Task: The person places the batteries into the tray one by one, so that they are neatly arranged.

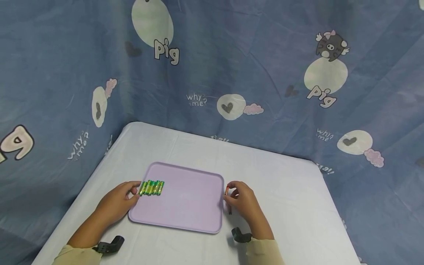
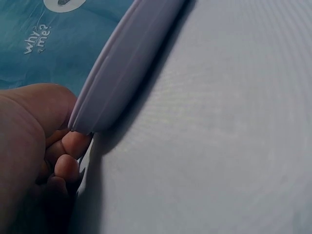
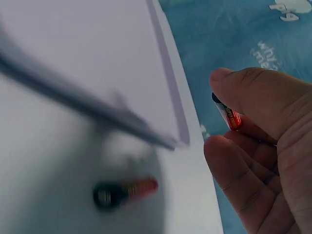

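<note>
Red battery (image 3: pixel 229 116) is pinched in the right hand (image 1: pixel 244 201), just beside the tray (image 1: pixel 192 200); a second battery (image 3: pixel 126 191) lies on the table (image 1: pixel 291 198). The left hand (image 1: pixel 114 201) grips the tray's left edge, next to green batteries (image 1: pixel 152 188).

A white table (image 1: pixel 278 176) carries a lilac tray (image 1: pixel 190 200) and a battery (image 3: pixel 127 191).
</note>
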